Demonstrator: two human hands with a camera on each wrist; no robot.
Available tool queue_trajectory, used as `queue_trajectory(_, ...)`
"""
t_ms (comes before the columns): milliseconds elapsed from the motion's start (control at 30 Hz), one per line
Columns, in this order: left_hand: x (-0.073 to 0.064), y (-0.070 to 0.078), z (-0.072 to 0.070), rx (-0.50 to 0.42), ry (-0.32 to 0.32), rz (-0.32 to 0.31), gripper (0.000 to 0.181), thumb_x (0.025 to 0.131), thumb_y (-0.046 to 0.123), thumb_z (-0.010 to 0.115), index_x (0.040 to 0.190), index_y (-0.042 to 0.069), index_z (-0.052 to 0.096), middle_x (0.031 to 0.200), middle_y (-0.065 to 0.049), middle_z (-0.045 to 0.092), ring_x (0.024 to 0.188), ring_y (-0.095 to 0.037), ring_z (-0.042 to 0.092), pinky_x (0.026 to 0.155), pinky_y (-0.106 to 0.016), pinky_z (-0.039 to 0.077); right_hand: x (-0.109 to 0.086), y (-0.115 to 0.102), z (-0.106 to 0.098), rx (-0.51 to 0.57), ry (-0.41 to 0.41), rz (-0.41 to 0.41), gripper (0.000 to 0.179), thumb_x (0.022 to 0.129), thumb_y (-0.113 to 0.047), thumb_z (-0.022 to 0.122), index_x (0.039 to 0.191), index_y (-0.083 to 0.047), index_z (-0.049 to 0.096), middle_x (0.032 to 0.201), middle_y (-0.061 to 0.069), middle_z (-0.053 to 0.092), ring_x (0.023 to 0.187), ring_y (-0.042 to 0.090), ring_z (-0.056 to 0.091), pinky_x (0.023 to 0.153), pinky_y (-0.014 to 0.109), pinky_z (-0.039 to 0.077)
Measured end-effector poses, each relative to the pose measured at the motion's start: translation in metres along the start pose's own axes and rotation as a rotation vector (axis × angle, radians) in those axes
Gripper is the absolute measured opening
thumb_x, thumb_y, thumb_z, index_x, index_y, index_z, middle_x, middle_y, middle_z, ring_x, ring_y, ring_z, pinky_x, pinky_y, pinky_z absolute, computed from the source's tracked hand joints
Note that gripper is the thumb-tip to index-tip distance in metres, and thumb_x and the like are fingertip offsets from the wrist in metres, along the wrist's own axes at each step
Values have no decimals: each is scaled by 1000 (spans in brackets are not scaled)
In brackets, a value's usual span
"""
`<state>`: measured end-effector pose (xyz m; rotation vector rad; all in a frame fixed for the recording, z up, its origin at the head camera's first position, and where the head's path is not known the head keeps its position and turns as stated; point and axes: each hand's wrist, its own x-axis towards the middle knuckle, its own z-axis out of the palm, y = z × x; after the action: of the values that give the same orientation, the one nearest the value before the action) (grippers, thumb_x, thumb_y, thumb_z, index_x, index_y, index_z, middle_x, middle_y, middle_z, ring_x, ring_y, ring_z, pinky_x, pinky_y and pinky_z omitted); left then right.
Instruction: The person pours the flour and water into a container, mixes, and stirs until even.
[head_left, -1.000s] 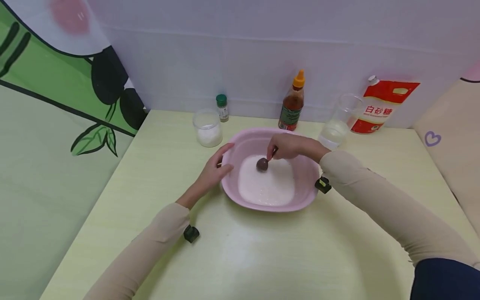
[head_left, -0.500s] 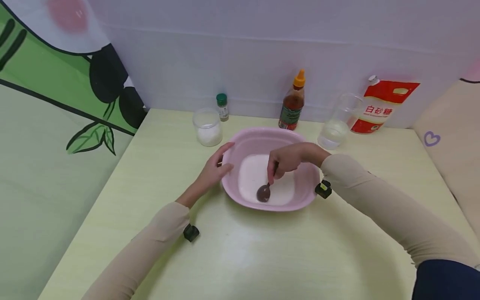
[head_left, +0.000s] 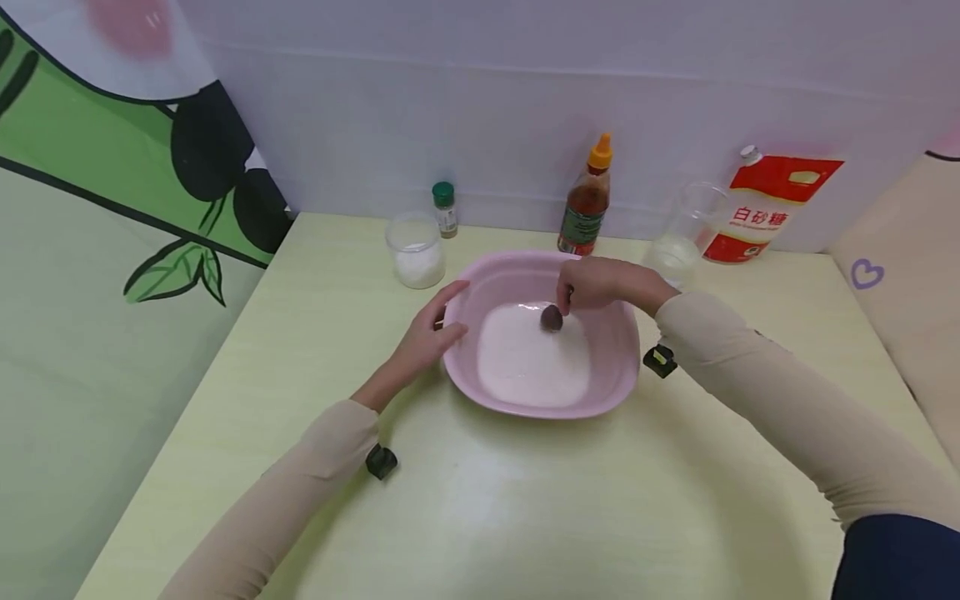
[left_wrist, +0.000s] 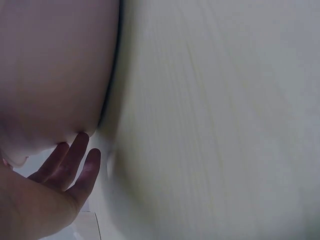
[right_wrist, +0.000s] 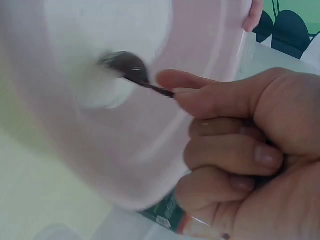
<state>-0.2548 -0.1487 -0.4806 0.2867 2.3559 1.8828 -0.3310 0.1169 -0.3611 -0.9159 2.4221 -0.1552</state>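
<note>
A pink plastic basin (head_left: 617, 392) stands on the table with a white liquid (head_left: 532, 367) in its bottom. My left hand (head_left: 422, 340) holds the basin's left side, thumb at the rim; in the left wrist view its fingers (left_wrist: 75, 157) touch the basin's outer wall (left_wrist: 55, 70). My right hand (head_left: 603, 283) is over the far right part of the basin and grips a dark spoon (head_left: 551, 318) by its handle. In the right wrist view, thumb and forefinger pinch the handle, the other fingers curl in, and the spoon's bowl (right_wrist: 127, 66) dips blurred at the liquid.
Behind the basin stand a glass of white granules (head_left: 417, 265), a small green-capped jar (head_left: 446, 215) and a sauce bottle (head_left: 582, 212) with an orange nozzle. A clear cup (head_left: 678, 246) and a red-and-white sugar pouch (head_left: 765, 218) stand at the back right, near the wall cloth.
My right hand has swept the spoon toward the basin's near side, then back to its far side and a little right. My left hand has stayed on the rim.
</note>
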Motion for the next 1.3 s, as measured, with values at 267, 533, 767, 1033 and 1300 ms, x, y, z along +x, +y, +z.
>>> queue_trajectory(267,1,0,0,11,0,-3,68,92,3,55,155,20,36,151,-22,43,123,-38,55,86,-35,59,-13,2,5,88,-331,-83,29,84,8,54,93,-4,78,85,4,70,69,9,46,61,20,35)
queue_trajectory(533,-2,2,1,3,9,10,69,91,1,55,155,17,36,149,-25,44,121,-39,56,86,-37,60,17,-15,23,263,-225,-203,22,90,5,58,101,1,77,100,13,75,74,6,50,65,17,41)
queue_trajectory(767,-3,5,1,13,4,-2,69,91,4,55,155,19,35,150,-24,43,124,-42,56,87,-40,60,14,-12,5,47,-5,-69,24,92,1,53,95,-2,77,98,11,73,77,14,51,65,23,40)
queue_trajectory(1033,-3,8,-1,13,3,-16,68,92,4,55,155,20,36,151,-22,44,122,-40,56,85,-36,61,-14,-4,-10,-114,-251,54,23,87,1,54,86,-8,75,83,3,69,67,12,47,58,23,36)
queue_trajectory(1300,-4,8,2,17,11,-10,69,91,3,55,155,19,35,154,-21,41,125,-40,55,90,-40,59,11,-14,14,250,-384,-171,24,91,3,56,102,-3,77,79,-3,65,62,4,44,56,17,36)
